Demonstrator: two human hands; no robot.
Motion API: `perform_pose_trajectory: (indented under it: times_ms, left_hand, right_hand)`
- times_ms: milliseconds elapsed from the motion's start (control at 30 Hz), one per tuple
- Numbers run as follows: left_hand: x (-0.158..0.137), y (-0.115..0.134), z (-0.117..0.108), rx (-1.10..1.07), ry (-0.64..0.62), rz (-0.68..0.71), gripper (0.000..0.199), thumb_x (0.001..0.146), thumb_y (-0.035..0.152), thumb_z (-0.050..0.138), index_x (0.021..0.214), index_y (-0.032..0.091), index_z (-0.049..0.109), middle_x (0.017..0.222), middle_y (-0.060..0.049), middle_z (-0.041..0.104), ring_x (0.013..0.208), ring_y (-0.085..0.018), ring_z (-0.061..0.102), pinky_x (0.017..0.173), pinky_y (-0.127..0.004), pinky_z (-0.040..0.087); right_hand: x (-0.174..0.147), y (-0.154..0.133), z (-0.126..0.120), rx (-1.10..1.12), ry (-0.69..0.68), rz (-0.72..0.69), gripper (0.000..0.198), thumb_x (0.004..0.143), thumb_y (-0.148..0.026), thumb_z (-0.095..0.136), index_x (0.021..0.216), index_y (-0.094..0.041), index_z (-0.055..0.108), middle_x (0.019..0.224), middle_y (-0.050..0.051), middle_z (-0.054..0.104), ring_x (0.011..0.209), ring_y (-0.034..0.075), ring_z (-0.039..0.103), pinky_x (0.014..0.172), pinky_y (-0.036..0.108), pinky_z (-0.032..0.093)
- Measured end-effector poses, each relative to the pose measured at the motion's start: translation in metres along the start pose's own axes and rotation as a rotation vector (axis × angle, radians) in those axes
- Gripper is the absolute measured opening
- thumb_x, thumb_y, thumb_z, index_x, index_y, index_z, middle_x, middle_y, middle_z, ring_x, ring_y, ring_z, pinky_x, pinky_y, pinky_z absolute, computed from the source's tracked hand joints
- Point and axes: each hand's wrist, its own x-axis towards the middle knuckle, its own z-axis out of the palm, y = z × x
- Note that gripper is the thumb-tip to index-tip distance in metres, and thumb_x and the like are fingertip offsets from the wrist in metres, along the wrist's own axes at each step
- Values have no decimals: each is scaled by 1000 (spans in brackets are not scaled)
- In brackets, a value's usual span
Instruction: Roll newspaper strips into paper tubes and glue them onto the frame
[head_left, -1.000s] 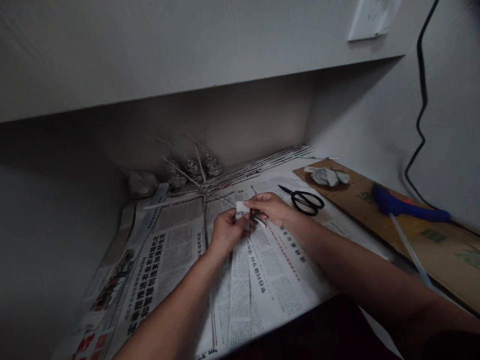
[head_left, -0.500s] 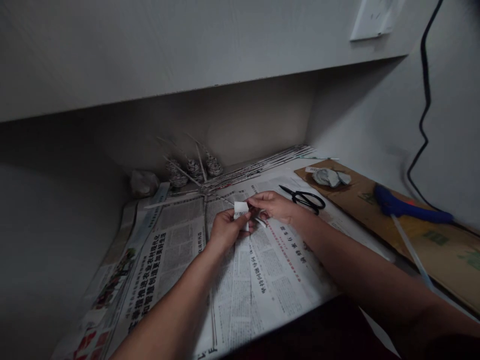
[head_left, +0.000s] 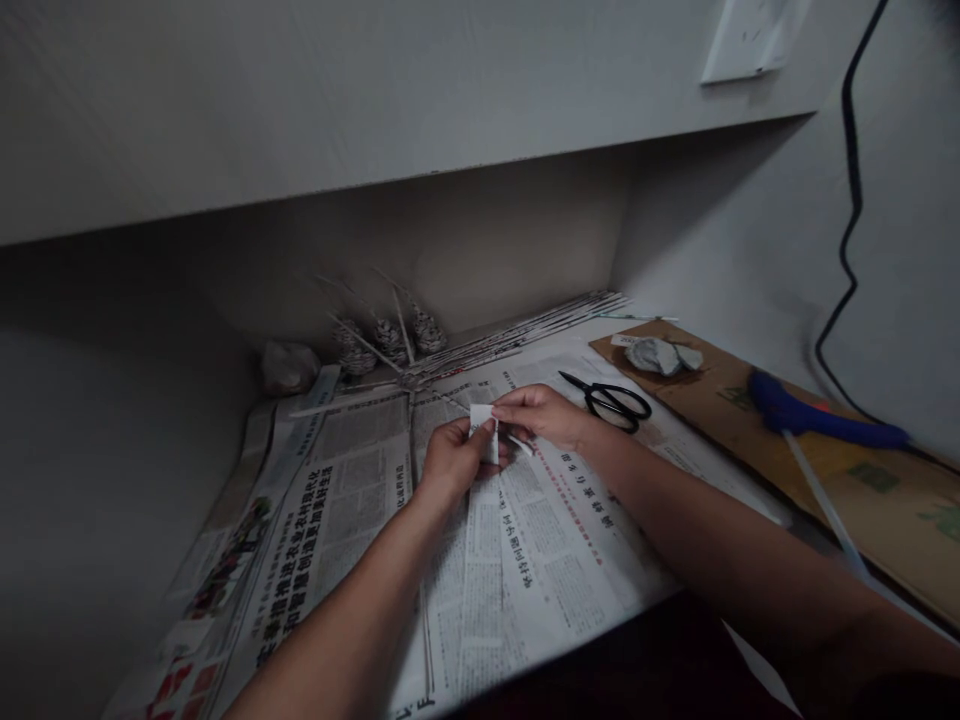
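Note:
My left hand (head_left: pixel 453 462) is closed on a small piece of printed paper (head_left: pixel 481 418), thumb on its near face. The fingertips of my right hand (head_left: pixel 541 412) pinch the paper's right edge. A thin rolled paper stick (head_left: pixel 520 443) pokes out below my right fingers; whether they grip it too is hidden. Behind my hands, paper sticks cross in a star shape (head_left: pixel 409 381) on the newspaper (head_left: pixel 360 470). Black-handled scissors (head_left: pixel 611 402) lie to the right of my right hand.
Several woven paper cones (head_left: pixel 428 330) stand at the back beside a crumpled clear bag (head_left: pixel 288 368). A bundle of paper sticks (head_left: pixel 525 333) runs along the rear. On the right, cardboard (head_left: pixel 720 395) carries a blue glue gun (head_left: pixel 825 415) and a grey lump (head_left: pixel 661 355). A shelf panel (head_left: pixel 420 100) overhangs.
My right fingertips have moved slightly left, onto the paper's edge. The paper has turned a little and its print shows less. Everything else lies as before.

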Motion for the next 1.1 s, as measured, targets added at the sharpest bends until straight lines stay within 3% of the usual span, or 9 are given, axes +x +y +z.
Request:
perform_pose_trajectory:
  times_ms: [333, 667, 767, 900, 1100]
  left_hand:
    - [0, -2, -1, -13, -47, 26, 36, 68, 40, 70, 91, 13, 66, 73, -9, 70, 61, -17, 64, 53, -26, 52]
    - [2, -7, -1, 56, -49, 78, 36, 65, 40, 72, 87, 12, 66, 76, -9, 70, 61, -16, 64, 53, -25, 51]
    - [1, -4, -1, 67, -41, 74, 36, 67, 42, 70, 86, 12, 66, 72, -9, 69, 60, -17, 64, 51, -25, 50]
    - [-1, -2, -1, 64, -29, 36, 33, 71, 39, 68, 89, 12, 65, 69, -8, 68, 59, -16, 63, 50, -24, 50]
    - [-1, -2, -1, 90, -43, 33, 32, 72, 39, 66, 89, 12, 65, 71, -9, 68, 59, -16, 63, 49, -23, 49]
  right_hand:
    - [2, 4, 4, 201, 93, 56, 33, 66, -40, 74, 80, -9, 69, 54, 2, 63, 36, 6, 44, 33, 18, 27]
    - [4, 6, 14, 302, 179, 105, 32, 62, -38, 78, 66, -14, 58, 47, -3, 56, 32, 3, 35, 30, 17, 23]
    - [1, 3, 14, 300, 156, 89, 31, 65, -39, 76, 67, -14, 57, 49, -3, 57, 33, 4, 37, 32, 17, 26]
    - [0, -1, 6, 230, 58, 60, 32, 71, -40, 72, 83, -12, 67, 60, 1, 63, 39, 5, 45, 34, 17, 26]
    - [-1, -1, -1, 118, 17, 59, 32, 70, -39, 72, 83, -9, 70, 56, 0, 62, 35, 3, 36, 32, 18, 24]
